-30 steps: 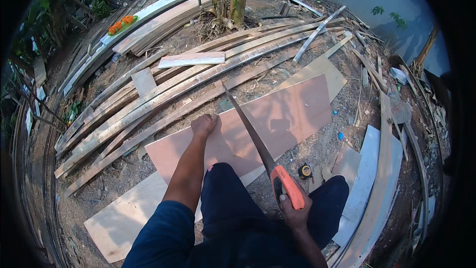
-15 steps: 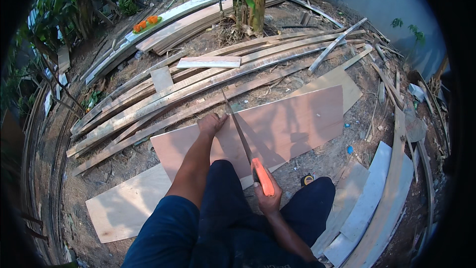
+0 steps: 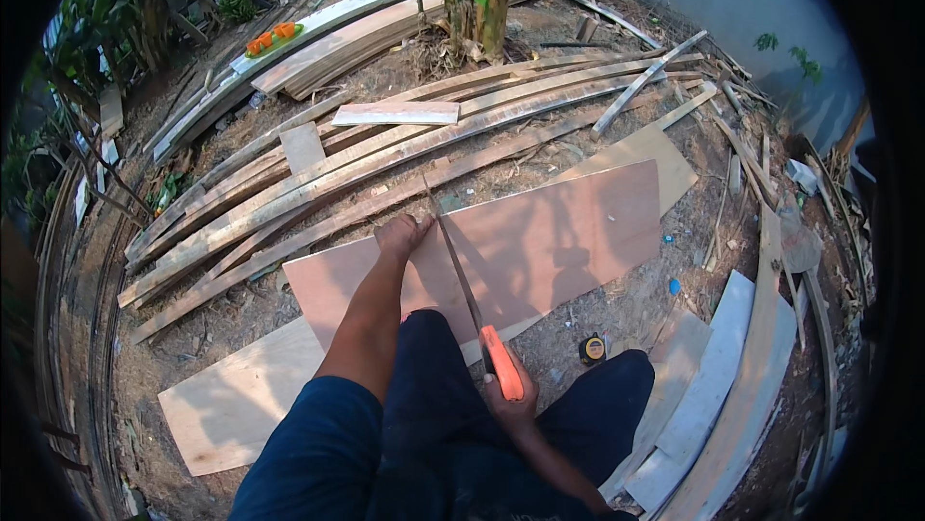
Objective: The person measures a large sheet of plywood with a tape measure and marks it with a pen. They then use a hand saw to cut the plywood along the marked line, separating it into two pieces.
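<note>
Head view, pink panel (image 3: 540, 242): overlies paler board (image 3: 226, 405), likely for support.
Handsaw (image 3: 463, 280): blade crosses panel's far edge.
Right hand (image 3: 513, 403): clasps saw handle, presumably for control.
Left hand (image 3: 400, 235): apart, beside blade, apparently steadying panel; grip unclear.

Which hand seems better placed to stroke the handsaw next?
Right, probably: the right hand grips the handsaw by its orange handle, blade across the plywood panel, while the left hand rests at the panel's far edge.

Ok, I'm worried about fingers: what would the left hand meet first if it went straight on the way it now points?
Most likely the saw blade, which crosses the far edge of the panel just right of the left hand, though any depth gap is unclear.
</note>
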Demonstrator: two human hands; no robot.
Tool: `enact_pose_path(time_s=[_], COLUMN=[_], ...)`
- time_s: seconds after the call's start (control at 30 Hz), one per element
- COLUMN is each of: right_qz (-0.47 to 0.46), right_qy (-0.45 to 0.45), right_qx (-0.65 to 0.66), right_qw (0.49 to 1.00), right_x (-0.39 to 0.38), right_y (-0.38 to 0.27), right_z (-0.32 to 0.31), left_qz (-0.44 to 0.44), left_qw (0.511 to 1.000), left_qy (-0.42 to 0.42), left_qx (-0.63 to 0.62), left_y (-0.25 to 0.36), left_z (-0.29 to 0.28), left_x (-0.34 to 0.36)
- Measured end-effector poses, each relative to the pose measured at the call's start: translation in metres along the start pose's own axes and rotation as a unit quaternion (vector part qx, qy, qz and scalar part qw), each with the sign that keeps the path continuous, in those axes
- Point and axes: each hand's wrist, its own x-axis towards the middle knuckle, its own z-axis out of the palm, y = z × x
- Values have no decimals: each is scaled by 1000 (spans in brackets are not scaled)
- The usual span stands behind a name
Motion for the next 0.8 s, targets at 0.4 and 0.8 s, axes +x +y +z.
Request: enact_pose_path(time_s=[0.4,0.8], right_qz=[12,-20], right_qy=[12,8], right_qx=[3,-5], right_qw=[1000,1000], right_x=[24,73], right_y=[-15,-4], right_z=[9,36], left_qz=[19,1], left_qw=[1000,1000], left_qy=[2,24], left_qx=[10,-13], left_y=[-1,2], left_z=[4,-2], left_x=[-1,-19])
